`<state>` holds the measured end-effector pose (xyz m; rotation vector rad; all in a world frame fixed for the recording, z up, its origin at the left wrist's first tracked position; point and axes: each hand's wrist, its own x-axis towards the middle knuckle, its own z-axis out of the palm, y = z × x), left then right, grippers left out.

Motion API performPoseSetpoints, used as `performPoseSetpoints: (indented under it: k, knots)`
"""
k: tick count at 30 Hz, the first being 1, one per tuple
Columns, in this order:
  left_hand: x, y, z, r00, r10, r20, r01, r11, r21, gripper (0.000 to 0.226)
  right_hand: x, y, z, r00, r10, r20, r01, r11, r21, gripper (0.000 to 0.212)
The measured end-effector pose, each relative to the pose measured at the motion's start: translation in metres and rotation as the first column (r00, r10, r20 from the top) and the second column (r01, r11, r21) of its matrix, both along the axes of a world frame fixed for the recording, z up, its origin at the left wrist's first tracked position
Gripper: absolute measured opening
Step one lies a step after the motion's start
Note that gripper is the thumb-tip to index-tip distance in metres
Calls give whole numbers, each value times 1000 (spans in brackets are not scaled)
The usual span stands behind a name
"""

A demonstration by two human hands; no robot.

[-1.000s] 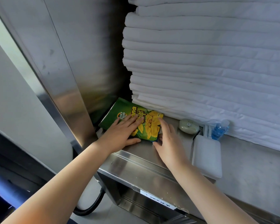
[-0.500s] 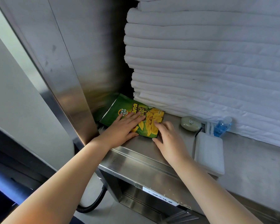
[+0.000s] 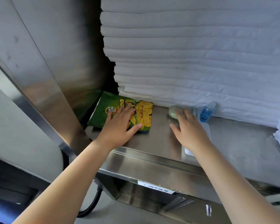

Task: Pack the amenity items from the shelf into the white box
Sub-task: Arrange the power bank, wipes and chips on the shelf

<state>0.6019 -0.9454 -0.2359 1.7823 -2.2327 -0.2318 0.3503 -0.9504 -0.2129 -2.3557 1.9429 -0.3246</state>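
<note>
Steel shelf (image 3: 158, 138), stacked towels (image 3: 184, 62), left hand (image 3: 118, 128) fingers flat on chip bag (image 3: 103, 110), right hand (image 3: 189, 128) fingers apart

The right hand (image 3: 189, 128) has left the green chip bag (image 3: 107, 110) and moved right along the shelf (image 3: 160, 136), straight fingers now over the pale green soap (image 3: 172, 111).

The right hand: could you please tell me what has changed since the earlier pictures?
The right hand left the snack bag and moved right, now open over the white box, reaching toward the soap. The left hand stays flat on the bag; the blue bottle has not moved.
</note>
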Motion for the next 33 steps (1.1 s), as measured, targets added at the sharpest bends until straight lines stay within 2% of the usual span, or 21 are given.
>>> performPoseSetpoints:
  k: [1, 3, 10, 18, 21, 24, 28, 33]
  knots:
    - [-4, -3, 0, 1000, 28, -3, -28, 1000, -3, 77, -1, -3, 0, 998, -6, -64, 9, 999, 45, 55]
    - [-5, -9, -1, 996, 35, 86, -35, 999, -8, 74, 0, -6, 1, 994, 4, -106, 4, 997, 71, 54]
    - [6, -18, -9, 992, 19, 127, -9, 997, -78, 62, 17, -10, -1, 994, 60, -96, -47, 990, 133, 58]
    - [5, -16, -9, 992, 39, 119, -30, 997, -72, 64, 41, -22, -2, 988, 155, -11, -152, 978, 146, 60]
    - [6, -17, -8, 992, 43, 118, -35, 997, -68, 62, 21, -9, 1, 986, 165, 3, -165, 983, 77, 61]
    - [5, -16, -9, 992, 48, 116, -40, 997, -73, 62, -16, 15, -1, 995, 88, -53, -89, 996, -20, 59]
    - [4, -16, -10, 991, 56, 123, -45, 995, -89, 66, -41, 38, -10, 997, 78, -4, -78, 997, 2, 58]
    - [4, -16, -11, 990, 68, 126, -56, 994, -96, 66, -37, 39, -15, 996, 86, 2, -86, 995, -51, 55]
